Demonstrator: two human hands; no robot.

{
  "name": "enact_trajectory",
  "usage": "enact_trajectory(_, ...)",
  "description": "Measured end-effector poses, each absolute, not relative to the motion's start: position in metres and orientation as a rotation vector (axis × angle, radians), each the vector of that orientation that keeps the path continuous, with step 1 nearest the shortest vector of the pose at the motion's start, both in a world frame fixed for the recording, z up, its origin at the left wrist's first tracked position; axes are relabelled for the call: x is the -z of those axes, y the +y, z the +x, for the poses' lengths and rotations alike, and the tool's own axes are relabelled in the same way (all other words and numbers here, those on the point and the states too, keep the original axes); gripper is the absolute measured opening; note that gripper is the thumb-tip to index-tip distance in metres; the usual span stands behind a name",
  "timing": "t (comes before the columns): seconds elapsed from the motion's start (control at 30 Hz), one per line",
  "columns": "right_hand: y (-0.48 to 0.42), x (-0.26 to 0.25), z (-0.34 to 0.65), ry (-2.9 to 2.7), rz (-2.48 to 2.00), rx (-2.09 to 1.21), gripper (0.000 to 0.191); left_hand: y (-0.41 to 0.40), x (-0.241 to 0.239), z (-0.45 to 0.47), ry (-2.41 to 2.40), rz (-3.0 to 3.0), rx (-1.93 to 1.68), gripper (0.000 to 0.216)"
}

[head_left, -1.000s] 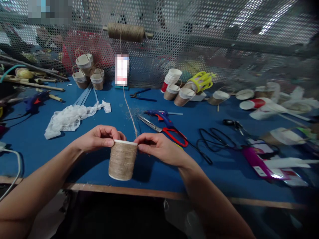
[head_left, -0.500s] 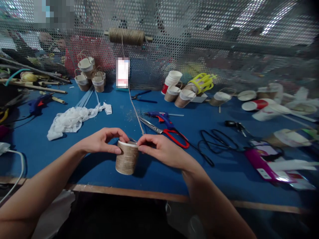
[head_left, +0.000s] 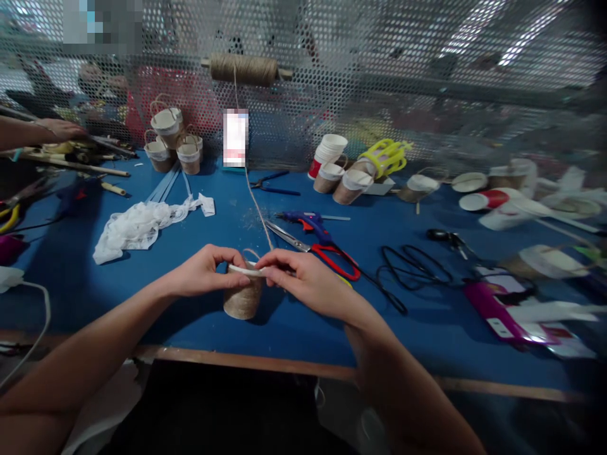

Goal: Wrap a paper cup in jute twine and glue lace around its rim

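Note:
A paper cup [head_left: 243,302] wound with brown twine sits near the table's front edge, its white rim slightly tilted. My left hand [head_left: 215,272] is closed on the left side of the rim, thumb outside and fingers reaching over the top. At the right side of the rim, my right hand [head_left: 296,278] pinches the twine [head_left: 258,210], which comes down from a spool [head_left: 244,69] on the mesh. A short twine loop shows above the cup's opening. Scissors with red handles [head_left: 334,258] and a blue glue gun [head_left: 313,222] lie just beyond my right hand.
White lace [head_left: 130,230] lies to the left, with twine-wrapped cups [head_left: 188,157] behind it. More cups [head_left: 353,185], pliers [head_left: 275,188], a black cable [head_left: 412,268] and a purple power strip [head_left: 493,313] are spread around. A co-worker's hand [head_left: 61,129] rests over sticks at far left.
The cup has risen a little and tilted, and a twine loop now shows over its rim. My right fingers have shifted slightly left onto the rim. A co-worker's hand has appeared at far left.

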State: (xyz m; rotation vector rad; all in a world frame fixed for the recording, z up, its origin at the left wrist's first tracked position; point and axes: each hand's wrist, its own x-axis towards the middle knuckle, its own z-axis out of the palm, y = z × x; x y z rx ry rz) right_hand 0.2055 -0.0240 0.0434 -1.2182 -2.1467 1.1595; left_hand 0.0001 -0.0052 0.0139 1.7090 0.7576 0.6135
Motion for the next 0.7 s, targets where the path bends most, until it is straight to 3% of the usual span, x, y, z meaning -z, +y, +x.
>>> enact_trajectory(0.4,-0.0273,-0.044,0.2056,-2.027,-1.186,-1.209,0.011,-0.0044,-0.0073,-0.0003,0.691,1.378,-0.687,0.019)
enact_trajectory(0.7,-0.0275,-0.0417,0.2042,-2.189,-1.236,-0.937,0.013,-0.004,-0.0084,-0.0004,0.692,1.454,-0.656,0.02)
